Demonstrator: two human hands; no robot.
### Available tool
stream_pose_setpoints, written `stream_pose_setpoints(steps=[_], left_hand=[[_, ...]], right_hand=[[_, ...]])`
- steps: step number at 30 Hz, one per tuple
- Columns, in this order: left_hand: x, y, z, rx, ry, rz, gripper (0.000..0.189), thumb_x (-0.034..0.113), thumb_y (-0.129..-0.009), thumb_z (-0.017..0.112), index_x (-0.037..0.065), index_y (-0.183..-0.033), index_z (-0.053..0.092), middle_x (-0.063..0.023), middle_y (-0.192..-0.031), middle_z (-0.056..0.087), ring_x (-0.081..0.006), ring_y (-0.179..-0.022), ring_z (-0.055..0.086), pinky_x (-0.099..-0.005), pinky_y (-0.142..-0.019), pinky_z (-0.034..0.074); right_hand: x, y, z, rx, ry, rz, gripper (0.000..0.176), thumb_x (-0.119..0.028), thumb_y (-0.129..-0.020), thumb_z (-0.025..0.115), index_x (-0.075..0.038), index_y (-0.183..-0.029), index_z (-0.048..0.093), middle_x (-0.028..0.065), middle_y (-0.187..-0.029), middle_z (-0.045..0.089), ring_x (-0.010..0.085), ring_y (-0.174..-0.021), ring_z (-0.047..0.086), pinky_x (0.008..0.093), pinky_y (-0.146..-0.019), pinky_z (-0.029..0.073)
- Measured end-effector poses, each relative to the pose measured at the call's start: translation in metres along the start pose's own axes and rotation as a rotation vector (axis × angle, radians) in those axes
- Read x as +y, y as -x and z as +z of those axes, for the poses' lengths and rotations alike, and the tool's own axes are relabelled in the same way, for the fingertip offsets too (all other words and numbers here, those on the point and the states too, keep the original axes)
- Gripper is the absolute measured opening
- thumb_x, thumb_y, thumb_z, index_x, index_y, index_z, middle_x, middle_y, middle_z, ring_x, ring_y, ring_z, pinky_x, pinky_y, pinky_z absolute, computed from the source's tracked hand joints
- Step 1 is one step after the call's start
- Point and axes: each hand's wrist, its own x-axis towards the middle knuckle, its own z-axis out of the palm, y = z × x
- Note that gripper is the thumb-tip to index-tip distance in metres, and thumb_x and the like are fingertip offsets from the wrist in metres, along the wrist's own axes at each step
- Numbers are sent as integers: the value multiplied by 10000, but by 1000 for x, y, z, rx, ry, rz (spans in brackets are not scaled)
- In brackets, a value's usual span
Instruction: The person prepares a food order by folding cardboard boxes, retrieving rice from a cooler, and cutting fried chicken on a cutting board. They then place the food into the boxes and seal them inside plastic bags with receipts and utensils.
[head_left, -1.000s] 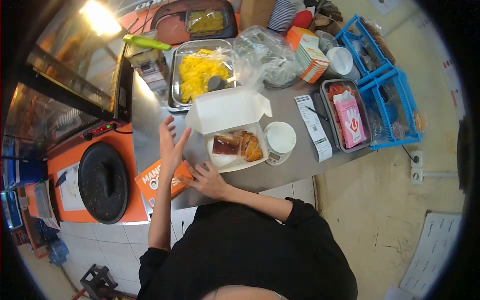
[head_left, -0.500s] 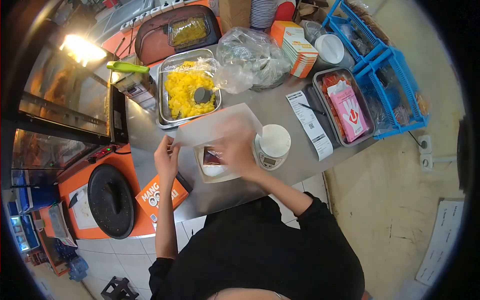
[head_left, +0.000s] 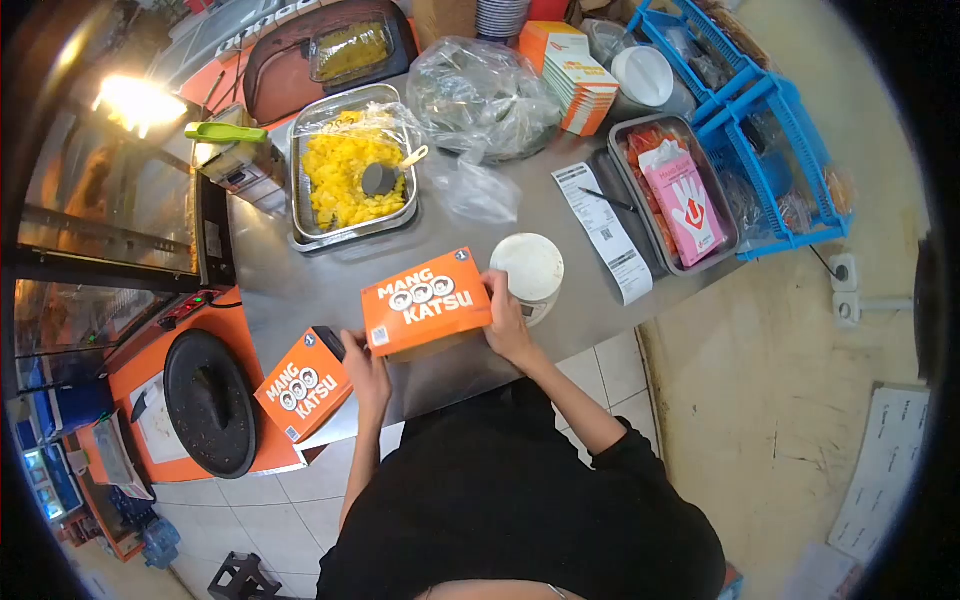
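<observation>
A closed orange takeaway box point(head_left: 428, 308), printed "MANG KATSU", is held between my two hands over the steel counter. My left hand point(head_left: 368, 370) grips its lower left corner. On the opposite end, my right hand point(head_left: 508, 322) has its fingers around the right side. The lid hides the contents. Just behind my right hand is a round white kitchen scale point(head_left: 527, 268), its display partly covered. A second orange box point(head_left: 305, 385) of the same print lies left of my left hand, near the counter's front edge.
Behind the box stand a steel tray point(head_left: 300, 228) of yellow food and a clear plastic bag point(head_left: 480, 100). To the right lie a receipt point(head_left: 602, 235), a pen point(head_left: 605, 199) and a glove packet point(head_left: 683, 208). A lit glass cabinet point(head_left: 110, 200) and black lid point(head_left: 210, 400) are at left.
The lid has been folded down over the open box, covering the sachet and white item inside. Both hands moved to the box's sides. The view shifted slightly.
</observation>
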Motion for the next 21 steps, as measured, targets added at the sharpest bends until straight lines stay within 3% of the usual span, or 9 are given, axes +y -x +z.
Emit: stream_pose_setpoints(steps=[3,4,5,7,8,10,13,17,21], left_hand=[[8,-5,-14,-51,66,15,119,25,-900,491,-30,-941,394,-210,-891,580,-301,-879,623,-363,-733,499],[29,-5,-18,-103,-49,-31,211,-11,-876,498,-37,-1068,415,-227,-945,587,-320,-915,616,-388,-781,491],[27,-3,-18,-107,-51,-34,211,-11,-876,498,-37,-1068,415,-227,-945,587,-320,-915,616,-388,-781,491],[24,-4,-21,-232,-123,148,430,-55,-828,511,-22,-1238,384,-236,-1067,574,-345,-986,594,-406,-857,468],[28,-3,-25,-320,-178,174,610,-74,-788,523,8,-1353,308,-227,-1224,509,-364,-1107,529,-405,-949,413],[34,1,-27,-365,-172,163,606,-52,-787,534,9,-1348,314,-215,-1276,470,-355,-1159,488,-403,-979,387],[31,8,-29,-462,-146,143,631,17,-788,579,17,-1359,309,-199,-1354,407,-341,-1243,412,-398,-1030,334],[19,17,-29,-547,-88,171,792,198,-773,688,27,-1407,244,-197,-1383,376,-338,-1285,359,-391,-1067,286],[8,19,-27,-558,-213,119,620,140,-836,625,103,-1391,352,-213,-1378,379,-350,-1223,434,-381,-991,369]], right_hand=[[-33,-14,-19,-93,8,88,403,69,-750,456,8,-1138,361,275,-1053,513,467,-1024,495,460,-881,402],[-47,-16,-29,-173,130,52,477,112,-713,430,-5,-1173,383,282,-1090,511,460,-1027,499,463,-894,403],[-43,-11,-33,-173,129,57,477,112,-713,430,-5,-1173,383,282,-1090,511,460,-1027,499,463,-894,403],[-35,-6,-37,-262,168,22,498,119,-721,420,-21,-1198,413,274,-1091,520,455,-1018,506,464,-909,400],[-34,-6,-40,-256,168,23,498,119,-721,420,-21,-1198,413,274,-1091,520,455,-1018,506,464,-909,400],[-37,-5,-46,-237,20,53,499,103,-738,429,-20,-1221,420,263,-1117,524,454,-1031,507,458,-919,400],[-56,-1,-52,-353,172,183,447,40,-780,472,-10,-1221,416,261,-1231,476,449,-1095,488,442,-948,392],[-29,37,-53,-413,318,-28,645,-131,-826,599,-63,-1395,303,245,-1339,391,439,-1205,403,433,-1006,362],[-15,42,-53,-389,312,-162,706,-242,-804,660,-111,-1409,321,241,-1337,395,420,-1121,465,427,-975,385]])
